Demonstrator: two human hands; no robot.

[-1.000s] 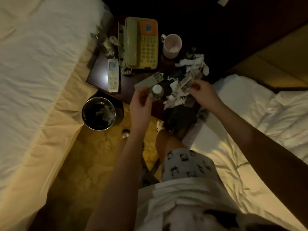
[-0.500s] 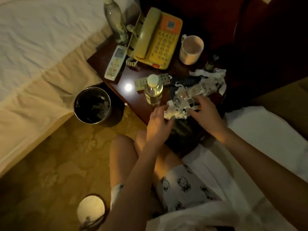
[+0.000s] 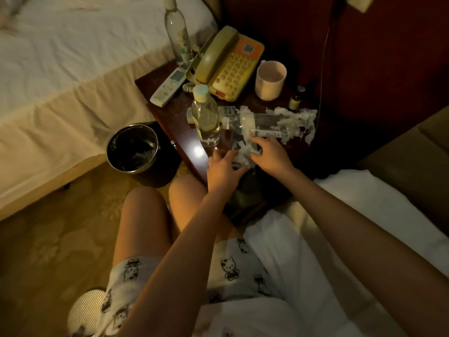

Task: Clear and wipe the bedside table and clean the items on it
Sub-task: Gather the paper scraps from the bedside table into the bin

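Hands gathering paper scraps (image 3: 244,150) on the bedside table (image 3: 170,113).
Left hand (image 3: 224,167) lies spread on them and right hand (image 3: 272,154) seems to pinch them; the bottle (image 3: 206,119) just beyond the left hand may tip if a sweep bumps it.

bedside table (image 3: 173,114): dark wood, glossy (a light glint shows)
bottle (image 3: 206,122): clear smooth plastic
tissue scraps (image 3: 301,117): crumpled paper
mug (image 3: 268,85): matt, ribbed
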